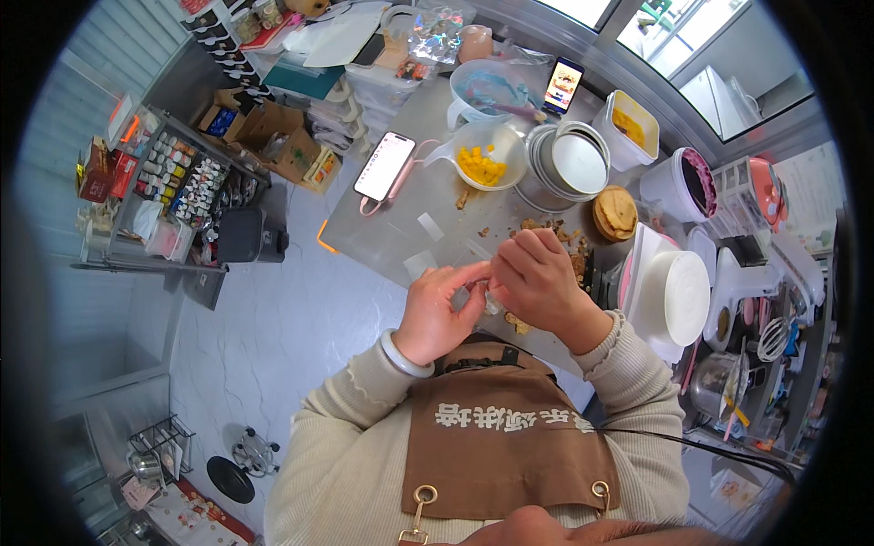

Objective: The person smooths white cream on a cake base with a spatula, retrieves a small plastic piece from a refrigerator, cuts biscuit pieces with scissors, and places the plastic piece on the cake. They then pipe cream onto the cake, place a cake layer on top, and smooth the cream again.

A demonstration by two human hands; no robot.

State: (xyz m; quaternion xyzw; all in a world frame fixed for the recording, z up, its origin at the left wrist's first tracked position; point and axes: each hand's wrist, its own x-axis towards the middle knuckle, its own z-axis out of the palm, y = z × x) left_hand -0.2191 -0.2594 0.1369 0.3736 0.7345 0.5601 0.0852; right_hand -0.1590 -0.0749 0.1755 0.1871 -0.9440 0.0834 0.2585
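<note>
Over the near edge of a steel table, my left hand and my right hand meet at the fingertips. Between them is a small piece of clear plastic, partly hidden by the fingers. Which hand grips it more is hard to see. Strips of clear film lie on the table beyond my left hand. Brown crumbs are scattered near my right hand. Farther off, a clear plastic bowl holds yellow fruit cubes.
Round metal cake tins, a round sponge cake and a white turntable stand to the right. A phone lies at the left; another phone stands at the back. A black bin is on the floor at left.
</note>
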